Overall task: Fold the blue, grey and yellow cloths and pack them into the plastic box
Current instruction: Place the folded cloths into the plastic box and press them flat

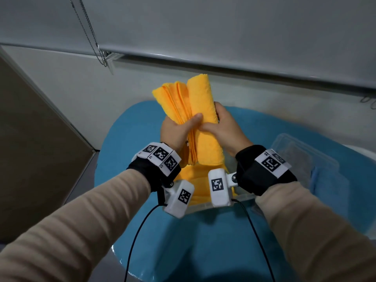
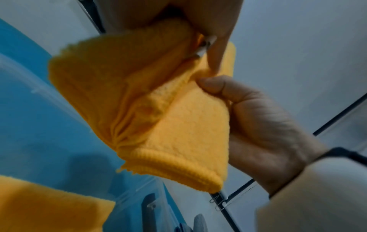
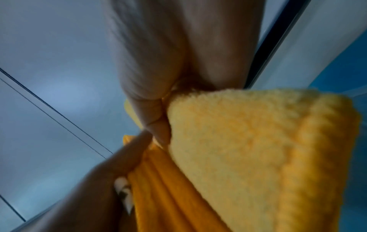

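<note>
The folded yellow cloth (image 1: 200, 110) is gripped above the blue surface (image 1: 130, 139) by the left hand (image 1: 175, 130) and right hand (image 1: 224, 129). The plastic box (image 1: 301, 157) is blurred; its contents cannot be determined.

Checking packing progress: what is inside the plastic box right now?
A yellow cloth lies in the plastic box, below the folded yellow cloth held by the left hand and right hand. Wrists and cloth cover the rest of the box's inside.
</note>
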`<state>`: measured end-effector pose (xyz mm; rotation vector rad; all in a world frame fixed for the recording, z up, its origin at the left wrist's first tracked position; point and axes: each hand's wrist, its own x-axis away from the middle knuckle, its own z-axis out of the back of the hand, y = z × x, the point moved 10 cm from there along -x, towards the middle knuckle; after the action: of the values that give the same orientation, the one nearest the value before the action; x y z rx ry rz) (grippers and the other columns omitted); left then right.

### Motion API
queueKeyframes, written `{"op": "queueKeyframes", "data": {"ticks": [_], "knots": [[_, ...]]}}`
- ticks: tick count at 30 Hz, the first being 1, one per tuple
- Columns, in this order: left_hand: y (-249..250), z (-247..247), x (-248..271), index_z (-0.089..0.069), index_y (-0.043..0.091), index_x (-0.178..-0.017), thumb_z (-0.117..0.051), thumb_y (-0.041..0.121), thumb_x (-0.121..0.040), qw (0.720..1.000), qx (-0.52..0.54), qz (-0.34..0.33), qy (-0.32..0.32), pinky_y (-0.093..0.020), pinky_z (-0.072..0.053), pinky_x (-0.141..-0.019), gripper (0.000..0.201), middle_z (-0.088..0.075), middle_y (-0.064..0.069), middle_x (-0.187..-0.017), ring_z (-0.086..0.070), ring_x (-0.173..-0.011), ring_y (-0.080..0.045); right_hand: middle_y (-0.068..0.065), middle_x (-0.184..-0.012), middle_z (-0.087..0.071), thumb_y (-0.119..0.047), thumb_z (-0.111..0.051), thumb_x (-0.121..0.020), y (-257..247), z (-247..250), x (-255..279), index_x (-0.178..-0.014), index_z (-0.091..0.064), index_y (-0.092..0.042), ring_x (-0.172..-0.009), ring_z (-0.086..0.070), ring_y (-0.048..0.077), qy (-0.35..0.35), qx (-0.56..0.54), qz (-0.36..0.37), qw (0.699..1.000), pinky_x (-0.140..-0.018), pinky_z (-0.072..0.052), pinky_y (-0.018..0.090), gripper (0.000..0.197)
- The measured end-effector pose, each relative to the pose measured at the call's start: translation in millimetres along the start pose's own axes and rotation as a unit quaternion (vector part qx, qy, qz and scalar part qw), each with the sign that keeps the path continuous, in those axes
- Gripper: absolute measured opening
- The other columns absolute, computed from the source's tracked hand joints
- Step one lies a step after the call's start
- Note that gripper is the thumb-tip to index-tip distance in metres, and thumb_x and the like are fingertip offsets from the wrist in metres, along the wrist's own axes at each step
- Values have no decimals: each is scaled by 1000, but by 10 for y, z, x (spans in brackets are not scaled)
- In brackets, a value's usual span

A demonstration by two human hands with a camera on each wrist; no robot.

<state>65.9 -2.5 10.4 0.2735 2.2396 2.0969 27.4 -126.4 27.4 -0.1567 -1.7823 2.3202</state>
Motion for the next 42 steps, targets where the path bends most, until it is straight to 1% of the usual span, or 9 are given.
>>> {"op": "queueKeyframes", "data": {"ticks": [3, 10, 18, 21, 23, 27, 29, 34, 42], "knots": [[-69, 174, -27, -60, 15, -108, -66, 14, -85, 999, 2, 22, 45, -33, -51, -81, 24, -64, 0, -102, -62, -93, -18, 4, -110, -63, -1, -61, -80, 70, 113, -51, -116, -54, -24, -99, -60, 22, 4, 20, -20, 1000, -88, -49, 39, 43], [100, 793, -232, -53, 18, -77, -50, 9, -87, 983, -90, 5, 159, -20, -39, -53, 14, -51, 5, -69, -49, -63, -11, 7, -81, -56, 7, -60, -68, 191, 158, -91, -92, -63, 2, -76, -50, 21, -119, 290, -91, 945, -63, -36, 28, 25], [167, 851, -175, -52, 20, -79, -52, 7, -88, 990, -50, 23, 127, -21, -44, -59, 16, -53, 7, -75, -51, -66, -6, 8, -76, -42, 6, -53, -78, 824, -750, -21, -81, -46, -6, -63, -30, 20, -396, 567, -128, 711, -54, -23, 29, 14], [139, 869, -132, -50, 24, -73, -53, 6, -87, 993, -50, 29, 103, -22, -44, -57, 23, -54, 5, -73, -54, -63, -7, 28, -113, -57, 3, -45, -91, 1092, -946, -34, -114, -56, 11, -70, -49, 32, -438, 639, -120, 620, -46, -32, 20, 26], [82, 914, -133, -50, 24, -72, -54, 6, -87, 992, -57, 37, 102, -21, -44, -55, 23, -53, 4, -72, -54, -58, -4, 25, -131, -52, -2, -49, -90, 1325, -968, -81, -130, -48, 9, -107, -57, 40, -420, 627, -150, 638, -64, -48, 27, 41], [-18, 947, -152, -49, 24, -71, -53, 5, -86, 992, -56, 53, 100, -26, -44, -60, 25, -53, 2, -71, -52, -62, -12, 12, -120, -60, -23, -53, -63, 3028, -1003, -1058, -113, -53, -17, -89, -60, 40, -429, 672, -154, 584, -73, -49, 51, 51], [-52, 934, -168, -48, 22, -69, -54, 5, -86, 991, -66, 59, 98, -27, -44, -58, 25, -51, 0, -68, -51, -57, -12, 12, -132, -54, -26, -56, -78, 3222, -1055, -1211, -128, -49, -19, -107, -58, 39, -409, 650, -151, 623, -82, -50, 54, 51], [-58, 761, -223, -51, 26, -72, -56, 7, -86, 992, -95, 58, 60, -28, -48, -65, 24, -55, 3, -74, -54, -66, -11, 10, -82, -63, -19, -62, -85, 1393, -924, -311, -66, -49, -10, -73, -61, 27, -309, 690, -81, 650, -68, -53, 38, 25], [-37, 399, -227, -50, 26, -72, -57, 10, -88, 987, -153, 37, -10, -20, -44, -60, 24, -54, 7, -74, -52, -66, -6, 1, -71, -49, -18, -58, -92, 1098, -596, -166, -77, -56, -10, -70, -51, 20, -235, 664, -90, 704, -64, -40, 29, 17]]}}
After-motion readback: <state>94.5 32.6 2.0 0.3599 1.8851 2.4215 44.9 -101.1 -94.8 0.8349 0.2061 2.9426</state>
